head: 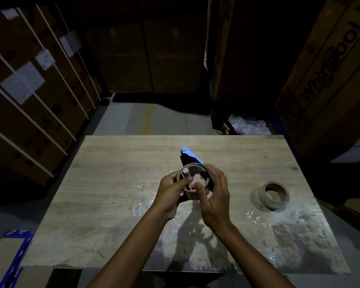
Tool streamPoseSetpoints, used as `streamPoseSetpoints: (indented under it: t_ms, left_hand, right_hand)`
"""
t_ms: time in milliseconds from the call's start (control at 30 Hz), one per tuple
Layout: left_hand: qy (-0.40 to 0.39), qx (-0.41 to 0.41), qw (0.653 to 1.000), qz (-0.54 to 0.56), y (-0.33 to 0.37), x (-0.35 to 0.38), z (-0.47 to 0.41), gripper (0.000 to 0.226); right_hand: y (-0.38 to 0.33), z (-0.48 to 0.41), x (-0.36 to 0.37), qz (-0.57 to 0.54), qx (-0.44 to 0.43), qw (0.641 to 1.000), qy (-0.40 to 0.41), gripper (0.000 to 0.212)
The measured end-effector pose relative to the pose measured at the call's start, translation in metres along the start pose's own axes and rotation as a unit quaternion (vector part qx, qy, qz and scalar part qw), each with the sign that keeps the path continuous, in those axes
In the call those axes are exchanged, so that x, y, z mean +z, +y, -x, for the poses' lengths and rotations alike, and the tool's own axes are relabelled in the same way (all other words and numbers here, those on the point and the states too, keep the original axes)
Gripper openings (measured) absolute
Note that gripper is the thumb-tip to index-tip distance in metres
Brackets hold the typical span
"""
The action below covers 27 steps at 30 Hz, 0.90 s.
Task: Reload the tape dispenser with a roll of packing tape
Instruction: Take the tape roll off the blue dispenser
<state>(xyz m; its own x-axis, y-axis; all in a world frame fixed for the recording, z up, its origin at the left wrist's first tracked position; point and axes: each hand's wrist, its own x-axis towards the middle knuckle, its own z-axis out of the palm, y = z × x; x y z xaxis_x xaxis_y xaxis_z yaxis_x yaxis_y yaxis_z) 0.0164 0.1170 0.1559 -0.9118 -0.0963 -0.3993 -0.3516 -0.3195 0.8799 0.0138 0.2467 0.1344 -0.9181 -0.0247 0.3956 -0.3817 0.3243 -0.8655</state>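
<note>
Both hands meet over mid-table (112, 173), clamped on the tape dispenser (187, 159). The left hand (170, 192) grips the thin ring (195, 166) on the hub at its 9 o'clock rim. The right hand (215, 194) curls round the frame at 3 o'clock, prob. bracing it so the ring can slide. The roll of packing tape (258, 196) waits at 3 o'clock of the hands, apart, well inside the table's right edge, w/ open board between. Stacked cartons (40, 90) crowd 9 to 12 o'clock beyond.
</note>
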Motion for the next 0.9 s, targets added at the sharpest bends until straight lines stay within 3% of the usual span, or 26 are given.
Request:
streamPoseSetpoints:
  t_ms: [233, 467, 733, 900]
  left_hand:
    - [-0.109, 0.0, 0.994, 0.006, 0.01, -0.012, 0.003, 0.037]
    - [-0.191, -0.039, 0.981, 0.013, 0.024, -0.029, 0.004, 0.035]
    - [-0.161, -0.041, 0.986, 0.026, 0.027, -0.03, -0.001, 0.044]
    - [-0.081, -0.028, 0.995, 0.042, 0.022, -0.027, -0.006, 0.042]
  right_hand:
    - [-0.007, -0.027, -0.01, -0.042, -0.018, 0.997, 0.066, 0.032]
    - [-0.02, -0.057, -0.025, -0.14, 0.044, 0.988, -0.05, 0.033]
    - [-0.019, -0.061, -0.018, -0.149, 0.075, 0.986, -0.031, 0.027]
    - [-0.012, -0.058, -0.016, -0.059, 0.11, 0.988, 0.095, 0.025]
